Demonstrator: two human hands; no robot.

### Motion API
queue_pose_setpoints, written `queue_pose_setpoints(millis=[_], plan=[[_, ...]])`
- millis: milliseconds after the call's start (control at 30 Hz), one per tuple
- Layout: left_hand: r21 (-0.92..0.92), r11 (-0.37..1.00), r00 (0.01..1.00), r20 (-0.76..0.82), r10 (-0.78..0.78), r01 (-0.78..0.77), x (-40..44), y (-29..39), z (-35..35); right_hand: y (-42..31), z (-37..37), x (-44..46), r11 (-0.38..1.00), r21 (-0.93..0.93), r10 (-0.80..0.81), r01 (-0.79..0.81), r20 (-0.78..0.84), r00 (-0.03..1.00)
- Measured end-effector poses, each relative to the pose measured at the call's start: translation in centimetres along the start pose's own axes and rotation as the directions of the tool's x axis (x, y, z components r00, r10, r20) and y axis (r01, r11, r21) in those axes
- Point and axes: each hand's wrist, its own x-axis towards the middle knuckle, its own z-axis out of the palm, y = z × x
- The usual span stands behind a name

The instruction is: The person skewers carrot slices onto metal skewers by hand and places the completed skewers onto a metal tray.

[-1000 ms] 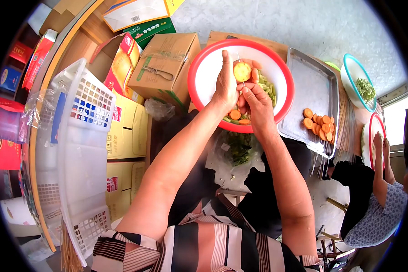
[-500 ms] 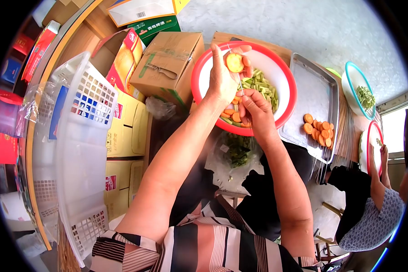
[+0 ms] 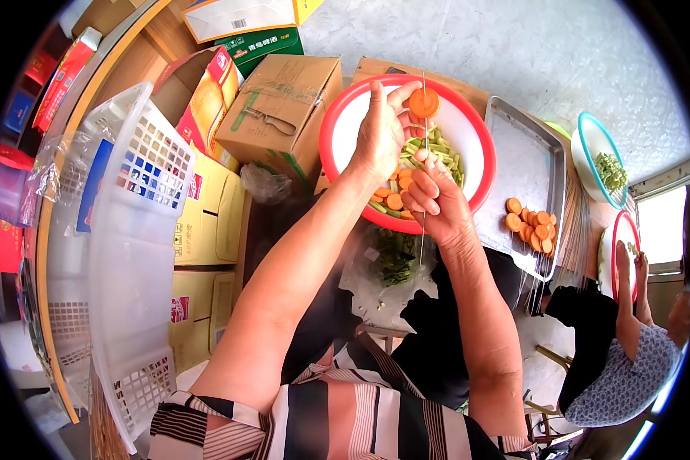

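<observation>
Upright over the basin stands a thin skewer (image 3: 422,249), pinched by my right hand (image 3: 439,195), its lower end reaching below the hand. An orange carrot slice (image 3: 423,103) sits near its upper tip, apparently pierced. Beside that slice, my left hand (image 3: 381,142) has its thumb raised and fingers apart, the fingertips at the slice's edge; whether they touch it I cannot tell. Beneath both hands is a white basin with a red rim (image 3: 483,157). It holds cut green stalk pieces (image 3: 443,146) and carrot slices (image 3: 394,201), partly hidden by my hands.
Right of the basin, a metal tray (image 3: 514,149) bears more carrot slices (image 3: 534,228) and several thin skewers (image 3: 583,222). Beyond it stands a teal-rimmed bowl (image 3: 588,146) of chopped greens. Another person's hands (image 3: 631,268) work at far right. Cardboard boxes (image 3: 280,103) and a white plastic basket (image 3: 134,253) line my left.
The carrot slice has moved right, away from my left palm, and now shows its face at the skewer's upper part. My right hand has turned, and the skewer stands more upright.
</observation>
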Motion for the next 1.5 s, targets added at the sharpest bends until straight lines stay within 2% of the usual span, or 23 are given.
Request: queue_pose_setpoints(millis=[100, 167, 200, 267, 300, 367, 400, 500, 633, 733, 767, 800, 900, 933, 967, 1067, 1100, 1133, 1200, 1233, 1300, 1367, 1500], plan=[[0.018, 1.0, 1.0, -0.023, -0.003, 0.003, 0.0, 0.0, 0.1, 0.1, 0.3, 0.0, 1.0, -0.001, 0.0, 0.0, -0.016, 1.0], [0.012, 1.0, 0.997, -0.071, -0.026, 0.027, 0.1, 0.0, 0.0, 0.3, 0.8, 0.0, 0.989, -0.134, -0.07, 0.055, -0.109, 0.992], [0.012, 1.0, 0.997, -0.073, -0.026, 0.027, 0.1, 0.0, 0.0, 0.4, 0.8, 0.0, 0.99, -0.134, -0.068, 0.053, -0.11, 0.992], [-0.002, 0.999, 0.986, -0.158, -0.048, 0.048, 0.1, 0.1, -0.1, 0.6, 0.9, 0.0, 0.868, -0.496, -0.161, 0.027, -0.23, 0.96], [-0.002, 0.999, 0.986, -0.16, -0.048, 0.049, 0.2, 0.1, -0.4, 0.8, 1.0, 0.0, 0.869, -0.495, -0.159, 0.025, -0.23, 0.96], [-0.069, 0.992, 0.982, -0.148, -0.114, 0.105, 0.4, 0.1, -1.0, 1.3, 1.2, 0.0, 0.713, -0.701, -0.248, 0.01, -0.239, 0.939], [-0.106, 0.987, 0.977, -0.168, -0.134, 0.117, 0.4, -0.1, -1.1, 1.4, 1.5, -0.1, 0.689, -0.725, -0.245, -0.019, -0.257, 0.935], [-0.22, 0.965, 0.977, -0.123, -0.173, 0.143, 0.3, -0.9, -1.8, 1.6, 1.6, -0.1, 0.68, -0.733, -0.261, -0.017, -0.264, 0.929], [-0.192, 0.971, 0.977, -0.132, -0.168, 0.141, 0.3, -1.3, -0.9, 1.6, 1.0, -0.1, 0.661, -0.75, -0.297, 0.0, -0.261, 0.918], [-0.205, 0.955, 0.967, -0.088, -0.237, 0.215, -0.2, -2.6, -0.1, 1.1, 1.1, 0.2, 0.602, -0.798, -0.358, 0.012, -0.257, 0.898], [-0.231, 0.936, 0.956, -0.056, -0.286, 0.267, -0.6, -3.5, 0.1, 0.9, 1.0, 0.4, 0.647, -0.762, -0.367, 0.033, -0.273, 0.889], [-0.177, 0.954, 0.968, -0.035, -0.25, 0.24, -0.5, -3.8, -0.1, 0.8, 0.9, 0.6, 0.692, -0.72, -0.377, 0.057, -0.293, 0.879], [-0.194, 0.931, 0.934, -0.121, -0.335, 0.309, -0.1, -3.4, 0.6, 0.0, 0.4, 0.7, 0.648, -0.76, -0.399, 0.05, -0.282, 0.872], [-0.161, 0.946, 0.952, -0.083, -0.296, 0.28, 0.2, -3.5, 0.2, -0.3, 0.2, 0.6, 0.667, -0.742, -0.411, 0.067, -0.292, 0.864], [-0.08, 0.954, 0.942, -0.158, -0.297, 0.288, 0.7, -3.5, -0.7, -0.8, 0.3, 0.5, 0.66, -0.747, -0.445, 0.078, -0.305, 0.842], [0.304, 0.918, 0.967, -0.09, -0.238, 0.254, 0.7, -2.0, -2.0, -2.4, -0.3, -0.2, 0.717, -0.677, -0.504, 0.164, -0.341, 0.794], [0.306, 0.916, 0.966, -0.091, -0.242, 0.259, 0.9, -2.1, -2.6, -2.9, -0.7, -0.3, 0.737, -0.657, -0.497, 0.16, -0.366, 0.787], [0.534, 0.804, 0.962, -0.083, -0.26, 0.264, 1.2, -2.5, -3.6, -3.3, -0.9, -0.6, 0.744, -0.648, -0.496, 0.164, -0.37, 0.786], [0.87, 0.455, 0.964, -0.075, -0.254, 0.188, 1.4, -3.3, -4.8, -3.7, -0.9, -0.9, 0.752, -0.636, -0.497, 0.171, -0.378, 0.781], [0.873, 0.451, 0.963, -0.074, -0.259, 0.188, 1.3, -3.6, -5.2, -3.8, -0.8, -1.1, 0.761, -0.627, -0.485, 0.168, -0.377, 0.789], [0.999, -0.019, 0.967, 0.027, -0.253, -0.033, 0.9, -4.2, -6.3, -3.9, -0.7, -1.4, 0.773, -0.613, -0.474, 0.166, -0.383, 0.793], [1.0, -0.019, 0.962, 0.016, -0.271, -0.022, 0.5, -4.3, -6.8, -4.0, -0.6, -1.6, 0.771, -0.613, -0.468, 0.172, -0.363, 0.806], [0.98, -0.191, 0.935, -0.12, -0.335, 0.057, 1.1, -4.9, -9.1, -4.3, -0.6, -1.9, 0.777, -0.606, -0.461, 0.172, -0.36, 0.811]])
